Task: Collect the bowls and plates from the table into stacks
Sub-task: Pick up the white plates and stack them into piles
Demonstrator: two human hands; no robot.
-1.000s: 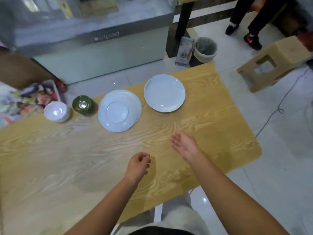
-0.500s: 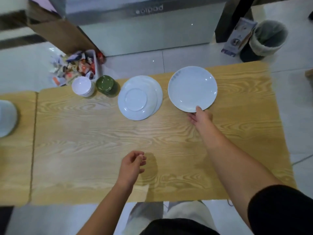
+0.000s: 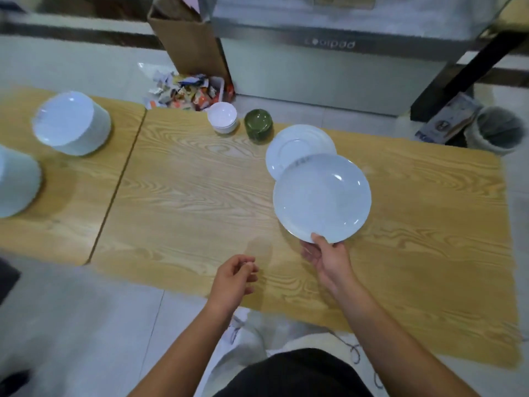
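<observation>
My right hand [image 3: 329, 257] grips the near rim of a large white plate [image 3: 322, 197], thumb on top, holding it lifted above the wooden table [image 3: 186, 202]. The plate partly covers a stack of white plates [image 3: 297, 141] behind it. A small stack of white bowls [image 3: 222, 117] and a green bowl [image 3: 258, 126] stand at the table's far edge. My left hand [image 3: 234, 279] hovers over the near edge with fingers loosely curled, holding nothing. On the adjoining table at left stand two tall stacks of white dishes [image 3: 71, 123], [image 3: 15, 184].
Beyond the table are a steel counter [image 3: 329, 53], a cardboard box [image 3: 189, 44], a basket of wrappers [image 3: 186, 91] and a lined waste bin [image 3: 499, 130] at the right. A seam [image 3: 120, 181] separates the two tables.
My right hand has taken the large plate by its near rim, lifted it and brought it toward me and left, over the other plates. The view turned left, showing the left table's stacks.
</observation>
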